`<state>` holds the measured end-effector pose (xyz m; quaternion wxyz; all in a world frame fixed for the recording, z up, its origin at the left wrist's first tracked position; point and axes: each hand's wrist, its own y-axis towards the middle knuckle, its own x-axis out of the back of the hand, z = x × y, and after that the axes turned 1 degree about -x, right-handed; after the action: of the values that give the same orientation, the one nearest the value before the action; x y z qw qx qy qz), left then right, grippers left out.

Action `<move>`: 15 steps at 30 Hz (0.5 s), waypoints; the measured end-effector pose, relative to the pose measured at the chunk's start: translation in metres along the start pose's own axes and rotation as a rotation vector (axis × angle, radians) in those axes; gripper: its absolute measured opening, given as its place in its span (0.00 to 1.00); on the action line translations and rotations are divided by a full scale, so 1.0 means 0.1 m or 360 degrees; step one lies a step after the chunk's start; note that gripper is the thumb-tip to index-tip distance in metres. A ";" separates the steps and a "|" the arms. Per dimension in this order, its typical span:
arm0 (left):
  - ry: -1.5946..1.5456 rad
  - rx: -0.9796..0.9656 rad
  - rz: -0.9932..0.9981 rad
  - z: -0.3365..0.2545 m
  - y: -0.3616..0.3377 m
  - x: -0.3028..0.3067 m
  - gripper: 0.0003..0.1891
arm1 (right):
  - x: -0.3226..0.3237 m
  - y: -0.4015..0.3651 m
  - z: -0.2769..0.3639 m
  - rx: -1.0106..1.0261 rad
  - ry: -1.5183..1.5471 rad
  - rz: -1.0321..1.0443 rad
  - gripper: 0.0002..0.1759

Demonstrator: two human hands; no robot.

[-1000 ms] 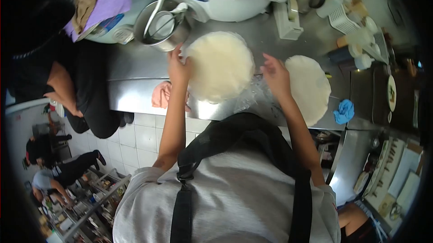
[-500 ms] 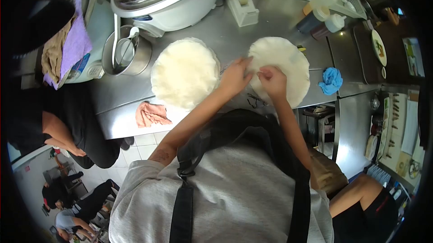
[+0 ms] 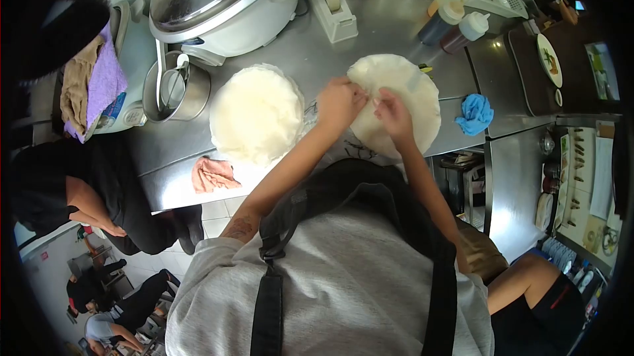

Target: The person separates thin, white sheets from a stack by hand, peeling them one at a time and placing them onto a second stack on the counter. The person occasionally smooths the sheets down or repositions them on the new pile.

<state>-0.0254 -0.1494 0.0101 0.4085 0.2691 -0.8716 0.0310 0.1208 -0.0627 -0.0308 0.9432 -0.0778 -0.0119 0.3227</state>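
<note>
Two stacks of thin, round, pale sheets that look like wrappers lie on the steel counter. My left hand is over the left edge of the right stack, its fingers curled and the tips gathered. Just to its right, my right hand hovers over the same stack with fingers bent inward. Whether a sheet's edge is pinched between the fingertips is too small to make out. The left stack, with ragged, uneven edges, lies left of my left forearm and is not touched.
A large lidded cooker, a metal pot with utensils and a tape dispenser stand behind. Sauce bottles are at back right. A blue cloth and a pink cloth flank the stacks. A person is at left.
The view has shifted, so the counter items appear farther left. My left hand's fingers, stretched out before, are now curled in. My right hand's fingers have loosened slightly.
</note>
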 end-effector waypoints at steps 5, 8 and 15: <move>-0.0162 -0.0195 0.0039 -0.27 -0.11 -0.17 0.06 | 0.05 0.12 0.23 -0.0398 0.0091 -0.0009 0.20; -0.0216 -0.0367 -0.0090 -0.28 -0.12 -0.28 0.05 | 0.17 0.23 0.14 -0.0403 -0.0075 -0.0001 0.20; -0.0479 -0.0008 -0.0135 -0.25 0.00 -0.23 0.08 | 0.26 0.27 0.24 -0.0206 -0.0298 -0.0017 0.17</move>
<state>0.0043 -0.1327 0.0102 0.2749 0.3061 -0.9110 -0.0292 0.1237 -0.0226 -0.0123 0.9326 -0.1081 -0.1212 0.3222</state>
